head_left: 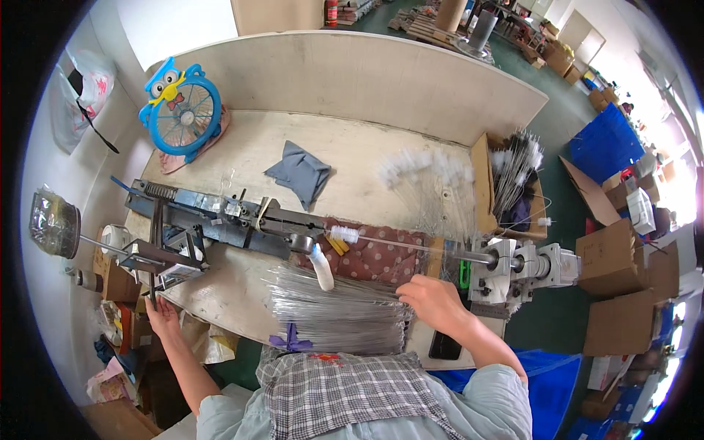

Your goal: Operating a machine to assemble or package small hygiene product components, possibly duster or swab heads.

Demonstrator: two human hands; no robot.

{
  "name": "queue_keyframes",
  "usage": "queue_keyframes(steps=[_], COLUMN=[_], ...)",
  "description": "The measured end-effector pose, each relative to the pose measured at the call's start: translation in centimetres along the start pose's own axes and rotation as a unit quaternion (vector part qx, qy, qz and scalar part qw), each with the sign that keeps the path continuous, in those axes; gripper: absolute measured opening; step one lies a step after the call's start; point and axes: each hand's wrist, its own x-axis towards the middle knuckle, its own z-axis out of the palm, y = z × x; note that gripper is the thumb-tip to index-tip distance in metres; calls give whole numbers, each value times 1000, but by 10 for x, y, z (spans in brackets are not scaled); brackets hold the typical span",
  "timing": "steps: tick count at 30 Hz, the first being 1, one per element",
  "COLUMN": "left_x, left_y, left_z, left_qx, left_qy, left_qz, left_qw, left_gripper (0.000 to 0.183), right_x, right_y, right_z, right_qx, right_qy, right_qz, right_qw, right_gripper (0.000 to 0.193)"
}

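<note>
My left hand (163, 317) is at the left edge of the bench, palm up and fingers extended, under the low end of a metal lever frame (155, 253); it holds nothing I can see. My right hand (438, 301) lies over the right end of a pile of thin metal wires (345, 312), its fingers curled together; anything between their tips is too small to make out. Above the pile, a white-bristled wire brush (344, 235) stretches from the black slide rail (286, 220) to the spindle (477, 257) on the right. A white handle (321, 268) sticks out from the rail.
A blue cartoon-shaped fan (185, 117) stands at the back left. A grey cloth (301, 174) and several finished white brushes (429, 172) lie on the bench. More brushes fill a cardboard box (482, 187). A dark phone-like slab (444, 346) lies near my right forearm.
</note>
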Motion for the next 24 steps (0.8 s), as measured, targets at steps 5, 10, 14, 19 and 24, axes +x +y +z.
queue_keyframes(steps=[5,10,14,19,24], left_x=[-93,-218,-314,-389,-344], left_y=[-49,-97,-110,-70,-17], left_z=[32,80,142,173,181], left_qx=[-9,24,186,121,27], left_qy=[-37,-331,-448,-449,-468], left_qz=[-44,-240,-216,-405,-535], left_qw=[998,912,847,787,703], left_gripper=[44,38,27,23,39], right_x=[-2,-3,-3,3,2], right_y=[2,6,8,-1,-6], right_z=[2,3,11,19,-3], right_qx=[3,-26,-13,-16,-90], right_qy=[3,-1,9,49,40], right_qz=[13,-5,-6,45,29], right_qw=[1000,1000,1000,998,995], right_gripper=[14,18,17,16,20])
